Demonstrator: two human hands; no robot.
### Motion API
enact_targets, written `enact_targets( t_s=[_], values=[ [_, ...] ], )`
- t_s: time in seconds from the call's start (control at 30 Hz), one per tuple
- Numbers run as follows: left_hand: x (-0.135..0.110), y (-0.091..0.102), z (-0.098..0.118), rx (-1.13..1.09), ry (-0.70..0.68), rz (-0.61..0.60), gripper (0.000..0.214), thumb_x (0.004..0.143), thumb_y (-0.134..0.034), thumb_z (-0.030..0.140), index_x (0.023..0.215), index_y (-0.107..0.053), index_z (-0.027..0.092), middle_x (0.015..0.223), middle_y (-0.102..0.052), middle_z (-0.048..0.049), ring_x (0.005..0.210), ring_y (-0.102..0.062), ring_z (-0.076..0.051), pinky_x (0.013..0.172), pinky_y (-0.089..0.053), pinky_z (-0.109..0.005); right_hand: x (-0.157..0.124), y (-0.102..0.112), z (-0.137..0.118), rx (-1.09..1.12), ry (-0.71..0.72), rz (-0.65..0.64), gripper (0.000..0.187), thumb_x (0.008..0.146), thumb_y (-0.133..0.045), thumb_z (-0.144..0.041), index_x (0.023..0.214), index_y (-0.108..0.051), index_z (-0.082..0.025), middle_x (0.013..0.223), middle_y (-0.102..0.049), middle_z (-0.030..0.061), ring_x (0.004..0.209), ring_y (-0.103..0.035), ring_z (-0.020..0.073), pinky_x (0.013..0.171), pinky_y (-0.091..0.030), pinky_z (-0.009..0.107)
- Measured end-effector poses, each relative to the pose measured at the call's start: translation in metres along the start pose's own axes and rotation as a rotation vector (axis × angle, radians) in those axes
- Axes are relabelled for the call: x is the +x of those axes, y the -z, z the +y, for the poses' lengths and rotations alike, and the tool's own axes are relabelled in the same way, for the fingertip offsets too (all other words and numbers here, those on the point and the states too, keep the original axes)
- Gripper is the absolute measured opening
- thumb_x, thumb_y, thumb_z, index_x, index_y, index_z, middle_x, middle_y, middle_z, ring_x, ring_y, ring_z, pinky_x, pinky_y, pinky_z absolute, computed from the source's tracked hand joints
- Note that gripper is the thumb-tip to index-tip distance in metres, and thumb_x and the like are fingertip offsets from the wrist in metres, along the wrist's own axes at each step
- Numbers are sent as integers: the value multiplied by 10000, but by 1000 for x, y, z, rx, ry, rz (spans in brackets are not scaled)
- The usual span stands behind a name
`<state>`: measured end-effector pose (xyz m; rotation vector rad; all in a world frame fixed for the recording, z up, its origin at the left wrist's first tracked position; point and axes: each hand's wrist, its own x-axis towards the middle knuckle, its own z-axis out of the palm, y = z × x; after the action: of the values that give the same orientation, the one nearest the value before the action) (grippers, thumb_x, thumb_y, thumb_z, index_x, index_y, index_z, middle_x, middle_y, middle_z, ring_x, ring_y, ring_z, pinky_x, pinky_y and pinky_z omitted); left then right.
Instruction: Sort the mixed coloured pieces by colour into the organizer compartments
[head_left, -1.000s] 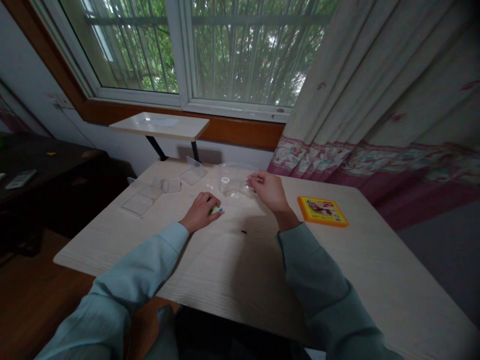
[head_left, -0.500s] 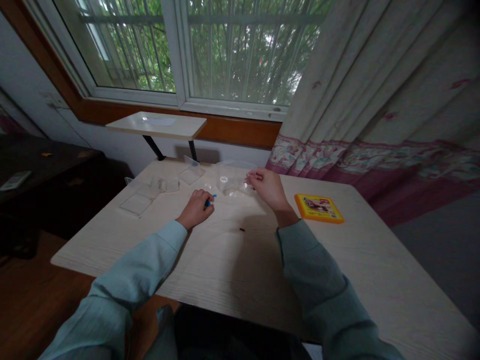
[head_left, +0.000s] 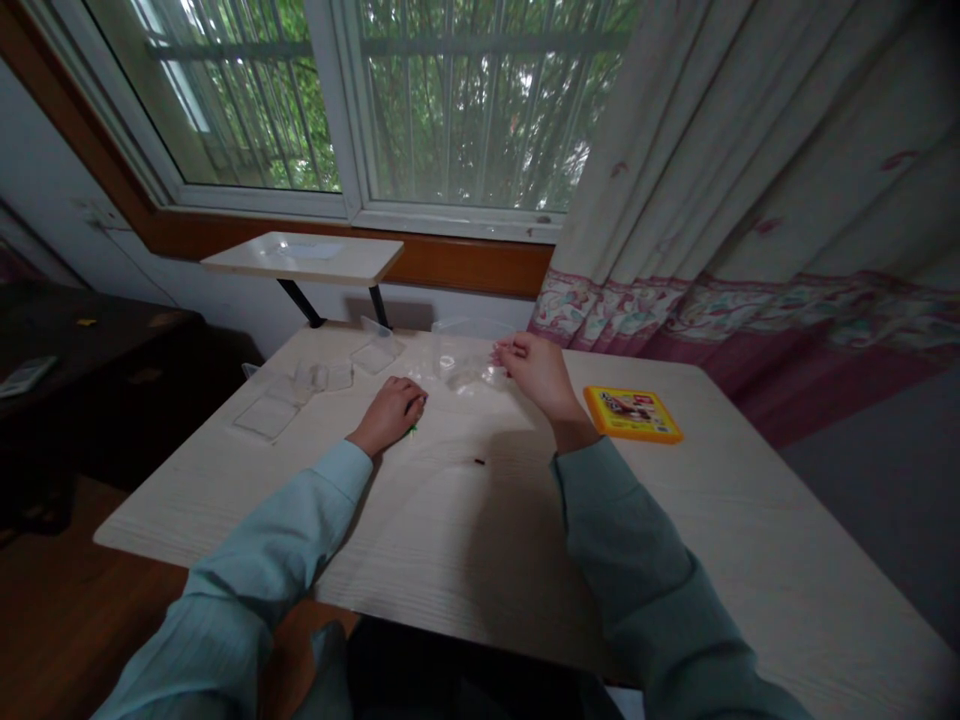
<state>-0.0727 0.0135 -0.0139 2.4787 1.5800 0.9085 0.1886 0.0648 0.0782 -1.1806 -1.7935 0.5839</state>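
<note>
My left hand (head_left: 390,412) rests on the table with its fingers curled in. A bit of something small and green (head_left: 412,430) pokes out beneath the fingertips; the rest is hidden. Raised at the far side of the table, my right hand (head_left: 531,368) pinches the right edge of a clear see-through plastic container (head_left: 466,340). Glare on the plastic blurs its exact shape. Between the hands and nearer to me lies a tiny dark stick-like piece (head_left: 479,462).
Several clear plastic boxes (head_left: 264,415) stand at the table's left, one with its lid raised (head_left: 376,350). A flat yellow-orange box (head_left: 634,414) lies right of my right hand. A small raised shelf (head_left: 307,258) is at the back left, beside the window and curtain (head_left: 675,250).
The blue piece that showed at my left fingertips is out of sight, and a green bit shows there instead. My right hand keeps its pinch. The view has shifted slightly.
</note>
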Motion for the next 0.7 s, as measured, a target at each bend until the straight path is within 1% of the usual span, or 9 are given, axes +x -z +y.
enact_targets(
  t_s=[0.13, 0.23, 0.33, 0.4, 0.47, 0.53, 0.6, 0.7],
  values=[
    [-6, 5, -4, -27, 39, 19, 246, 905, -489, 285, 887, -714, 187, 934, -665, -89, 951, -555, -231, 929, -405, -414, -1, 3, -4, 15, -14, -5, 151, 852, -560, -262, 874, -682, -174, 863, -745, 70, 820, -723, 176, 735, -569, 293],
    [-9, 11, -10, -114, 80, 46, 311, 929, -463, 342, 836, -720, 193, 918, -677, -77, 948, -572, -216, 956, -411, -411, 0, 5, -3, 14, -7, -3, 156, 858, -559, -267, 877, -684, -176, 875, -747, 69, 841, -721, 178, 742, -569, 291],
    [-11, 17, -16, -228, 122, 73, 363, 960, -416, 394, 923, -716, 192, 969, -681, -78, 990, -589, -207, 969, -438, -383, 1, 5, 1, 21, 7, -8, 162, 864, -559, -278, 882, -683, -175, 871, -746, 66, 845, -719, 179, 756, -571, 298],
    [-13, 18, -18, -271, 107, 61, 355, 963, -422, 415, 1034, -693, 197, 1072, -671, -83, 1065, -583, -210, 1007, -431, -383, 2, 5, 1, 37, 6, -13, 161, 866, -564, -285, 885, -679, -174, 863, -745, 64, 839, -719, 175, 759, -572, 297],
    [-16, 16, -16, -251, 54, 8, 341, 938, -488, 445, 1112, -666, 212, 1173, -640, -87, 1140, -556, -225, 1046, -407, -403, 2, 5, 0, 53, -1, -12, 153, 864, -575, -285, 882, -675, -172, 869, -744, 65, 843, -717, 172, 759, -573, 292],
    [-19, 14, -11, -177, 3, -45, 356, 889, -573, 474, 1128, -659, 224, 1212, -611, -94, 1178, -526, -245, 1057, -392, -421, 1, 6, -2, 69, -9, -15, 141, 860, -579, -271, 871, -673, -167, 876, -743, 68, 838, -716, 169, 754, -576, 287],
    [-21, 11, -5, -99, -19, -59, 344, 869, -607, 469, 1104, -661, 225, 1181, -603, -97, 1163, -516, -253, 1045, -393, -427, 1, 8, -4, 85, -18, -17, 127, 856, -579, -249, 864, -671, -161, 872, -742, 68, 824, -715, 165, 744, -578, 280],
    [-21, 10, 2, -29, -13, -45, 266, 904, -561, 418, 1034, -658, 207, 1087, -604, -92, 1089, -521, -243, 997, -413, -424, 2, 9, -3, 99, -23, -14, 132, 856, -573, -239, 881, -671, -155, 872, -741, 71, 813, -716, 165, 699, -578, 263]
  ],
)
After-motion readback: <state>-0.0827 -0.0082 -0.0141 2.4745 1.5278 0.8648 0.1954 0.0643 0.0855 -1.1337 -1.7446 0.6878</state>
